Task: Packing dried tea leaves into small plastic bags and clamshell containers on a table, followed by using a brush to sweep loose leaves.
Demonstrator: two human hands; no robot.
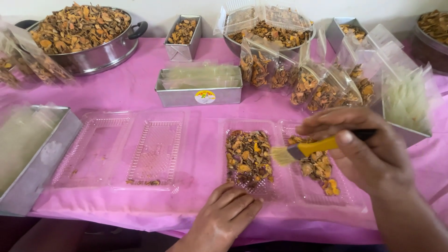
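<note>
My right hand (364, 151) holds a small brush (305, 149) with a yellow handle and pale bristles, bristles pointing left above an open clear plastic clamshell tray (284, 196). Its left half holds a heap of dried orange-brown pieces (248, 156); its right half holds a smaller scatter of pieces (319, 170). My left hand (228, 212) lies flat, palm down, on the near edge of that tray's left half, fingers together, holding nothing.
An empty open clamshell tray (121, 149) lies to the left on the pink cloth (200, 154). Metal tins (198, 93), filled clear bags (308, 86), and large steel pots of dried pieces (81, 32) crowd the back. A metal tin (32, 163) sits at left.
</note>
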